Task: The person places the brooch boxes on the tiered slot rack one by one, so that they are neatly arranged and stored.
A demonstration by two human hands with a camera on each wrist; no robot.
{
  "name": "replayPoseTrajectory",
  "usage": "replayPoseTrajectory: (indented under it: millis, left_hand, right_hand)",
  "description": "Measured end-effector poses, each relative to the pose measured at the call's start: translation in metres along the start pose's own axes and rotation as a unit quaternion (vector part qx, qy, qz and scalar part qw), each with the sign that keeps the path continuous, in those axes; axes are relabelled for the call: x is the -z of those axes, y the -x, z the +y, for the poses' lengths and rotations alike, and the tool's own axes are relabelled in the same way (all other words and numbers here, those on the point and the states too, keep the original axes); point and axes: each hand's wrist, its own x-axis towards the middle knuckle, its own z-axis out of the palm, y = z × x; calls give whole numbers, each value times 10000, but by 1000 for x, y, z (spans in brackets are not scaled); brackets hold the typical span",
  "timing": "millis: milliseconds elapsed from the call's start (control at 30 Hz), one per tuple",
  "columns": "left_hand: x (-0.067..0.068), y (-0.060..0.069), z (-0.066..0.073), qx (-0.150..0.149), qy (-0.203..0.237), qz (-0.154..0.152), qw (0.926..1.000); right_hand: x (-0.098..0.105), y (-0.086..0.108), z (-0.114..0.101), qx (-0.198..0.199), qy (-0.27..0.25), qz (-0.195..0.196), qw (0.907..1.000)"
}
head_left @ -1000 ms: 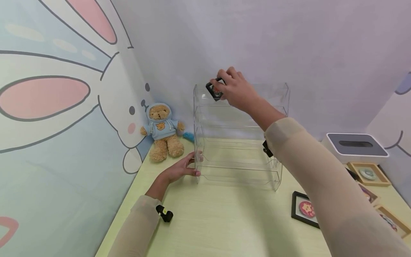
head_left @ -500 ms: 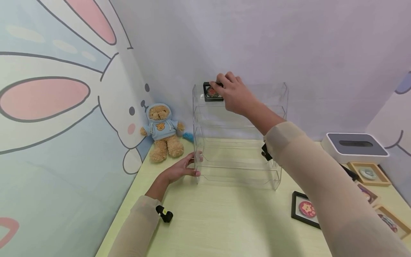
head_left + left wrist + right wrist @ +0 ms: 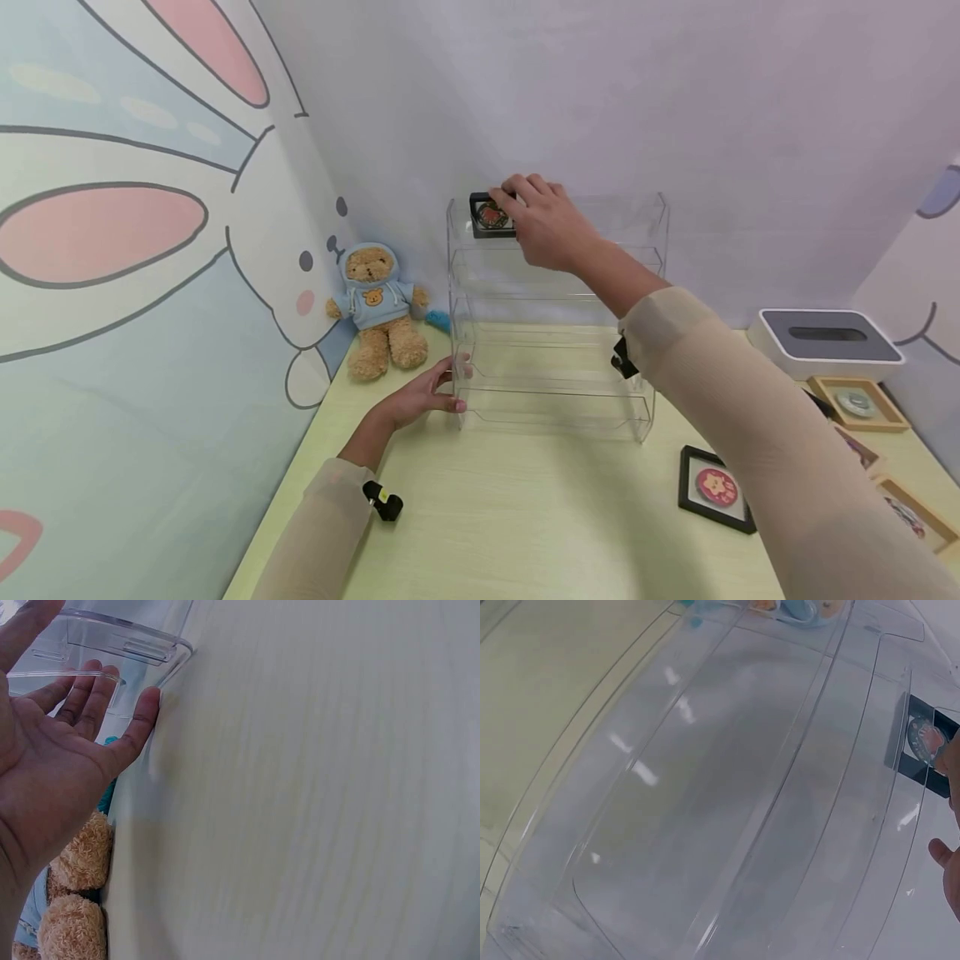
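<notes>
Right hand (image 3: 551,223) with pinch-grip on black frame (image 3: 493,234) — its badge (image 3: 492,216) illegible (left hand (image 3: 416,400) relaxed against clear rack (image 3: 555,406)).

We see bright, even light in the head view, a soft shadow across the table (image 3: 510,508), white glare streaks on the clear rack (image 3: 727,802), and greyer, hazier wrist views.

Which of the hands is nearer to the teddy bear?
Left. The left hand is close in front of the teddy bear; the right hand is farther off, at the top of the clear rack.
</notes>
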Motion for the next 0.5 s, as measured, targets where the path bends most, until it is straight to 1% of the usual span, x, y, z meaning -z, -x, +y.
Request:
replayPoseTrajectory:
  millis: [133,233,367,500]
  left_hand:
    - [0,-2,0,38,-13,-9,10000]
    - [0,-2,0,58,-45,-9,10000]
    - [0,-2,-1,98,-71,-9,9999]
    - [0,-2,-2,171,-28,11,9998]
  right_hand:
    - [6,9,3,21,-192,240,9995]
    - [12,21,9,57,-288,439,9986]
    - [19,43,20,136,-208,656,9975]
    - [25,72,33,195,-74,881,9959]
